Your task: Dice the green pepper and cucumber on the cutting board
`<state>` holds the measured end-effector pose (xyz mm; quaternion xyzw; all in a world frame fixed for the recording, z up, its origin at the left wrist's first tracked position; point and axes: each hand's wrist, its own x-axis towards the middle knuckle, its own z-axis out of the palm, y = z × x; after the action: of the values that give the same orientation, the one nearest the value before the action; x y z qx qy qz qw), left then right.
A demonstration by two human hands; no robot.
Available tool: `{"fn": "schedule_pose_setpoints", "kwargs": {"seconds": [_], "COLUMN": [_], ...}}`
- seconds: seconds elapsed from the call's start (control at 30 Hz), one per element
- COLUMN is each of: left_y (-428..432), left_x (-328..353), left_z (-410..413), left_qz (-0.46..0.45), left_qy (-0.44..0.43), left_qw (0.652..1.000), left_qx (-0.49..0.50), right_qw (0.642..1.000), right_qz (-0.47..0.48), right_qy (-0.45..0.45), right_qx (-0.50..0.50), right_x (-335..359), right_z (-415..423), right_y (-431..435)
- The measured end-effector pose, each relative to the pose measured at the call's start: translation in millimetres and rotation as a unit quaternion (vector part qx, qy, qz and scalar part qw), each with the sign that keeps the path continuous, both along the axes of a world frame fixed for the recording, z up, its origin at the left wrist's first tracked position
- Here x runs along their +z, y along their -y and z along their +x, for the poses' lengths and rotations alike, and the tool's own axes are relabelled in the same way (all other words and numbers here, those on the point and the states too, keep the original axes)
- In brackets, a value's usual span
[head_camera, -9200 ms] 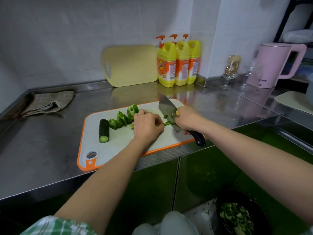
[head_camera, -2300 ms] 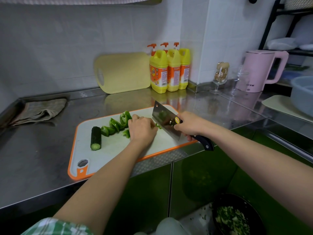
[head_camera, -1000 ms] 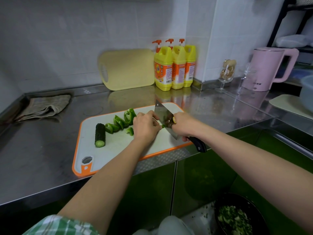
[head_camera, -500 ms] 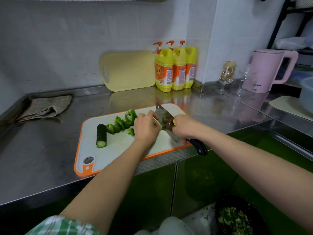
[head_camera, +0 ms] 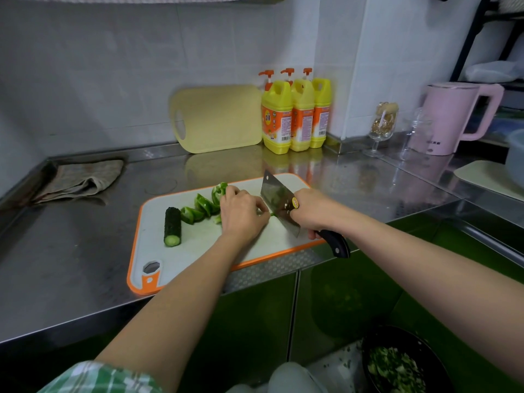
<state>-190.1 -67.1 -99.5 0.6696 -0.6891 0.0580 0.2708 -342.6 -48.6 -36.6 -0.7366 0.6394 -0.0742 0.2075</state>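
The green pepper pieces [head_camera: 202, 207] lie in a loose row on the far half of the cutting board [head_camera: 198, 245], arranged as in the earlier frames. The cucumber [head_camera: 172, 226] rests uncut just left of them, cut end toward the viewer, and has not moved. The left hand [head_camera: 242, 215] is curled knuckles-up over a pepper strip, pinning it to the board, but the hand hides most of the strip. The right hand [head_camera: 310, 212] grips the knife [head_camera: 276, 198] where blade meets black handle. The blade stands close against the left fingers, much as half a second ago and nearer to them than about two seconds ago. It appears down on the strip, but contact with the board cannot be confirmed. The board sits at the front edge of a steel counter [head_camera: 71, 251]. Behind it a yellow board [head_camera: 218, 119] leans on the wall beside three yellow bottles [head_camera: 295, 114], with a cloth [head_camera: 82, 178] far left. A glass [head_camera: 382, 126] and a pink kettle [head_camera: 450, 117] stand at right. A dark bowl [head_camera: 397, 364] of chopped greens sits below the counter.
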Motion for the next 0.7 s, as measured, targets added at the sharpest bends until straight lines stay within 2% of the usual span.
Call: {"fn": "schedule_pose_setpoints", "kwargs": {"seconds": [0.2, 0.37, 0.47, 0.7], "left_y": [0, 2, 4, 5], "left_x": [2, 0, 0, 0], "left_z": [-4, -3, -1, -11], "left_qz": [-0.008, -0.014, -0.015, -0.030], "left_qy": [0.025, 0.043, 0.035, 0.032], "left_qw": [1.000, 0.999, 0.999, 0.999], "left_qx": [-0.007, -0.014, -0.030, 0.001], "right_qw": [0.999, 0.997, 0.995, 0.999], "right_qz": [0.010, -0.031, -0.042, -0.008], "right_qy": [-0.040, 0.058, 0.088, 0.036], "right_qx": [-0.005, -0.030, -0.023, -0.002], "right_x": [-3, -14, -8, -4], "right_z": [10, 6, -4, -11], "right_y": [2, 11, 13, 6]}}
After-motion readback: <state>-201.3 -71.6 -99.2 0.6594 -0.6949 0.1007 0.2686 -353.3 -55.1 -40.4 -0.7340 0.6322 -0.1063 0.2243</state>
